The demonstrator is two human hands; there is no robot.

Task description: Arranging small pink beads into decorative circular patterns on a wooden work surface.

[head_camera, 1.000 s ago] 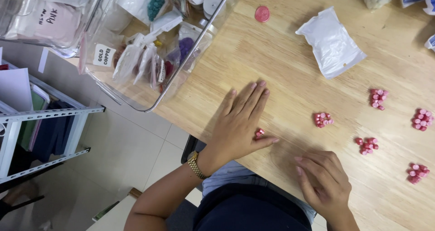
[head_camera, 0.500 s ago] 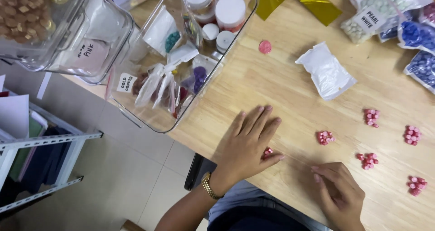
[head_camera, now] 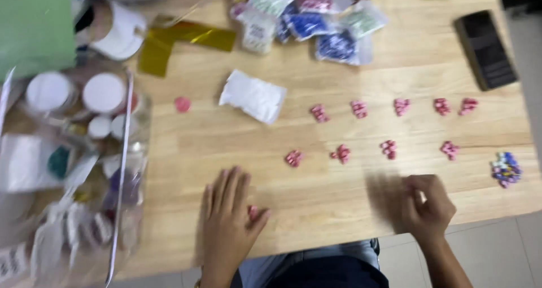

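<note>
My left hand [head_camera: 228, 220] lies flat on the wooden table [head_camera: 226, 147] near its front edge, fingers spread, with a small pink bead cluster [head_camera: 252, 211] under the thumb side. My right hand [head_camera: 427, 206] rests curled on the table to the right, blurred; whether it holds anything is unclear. Several small pink bead clusters sit in two rows beyond the hands, such as the pink bead cluster [head_camera: 293, 157] closest to my left hand. A blue and white bead pile [head_camera: 506, 169] lies at the right.
A clear plastic box [head_camera: 73, 169] with jars and packets stands at the left. A white packet [head_camera: 253, 96] and a pink disc [head_camera: 182, 104] lie mid-table. Bags of beads [head_camera: 307, 20], gold foil [head_camera: 169, 42] and a dark phone [head_camera: 485, 48] lie at the back.
The view has swung right and up, bringing more of the table and both bead rows into sight. My left hand stays flat on the cluster; my right hand has shifted, blurred.
</note>
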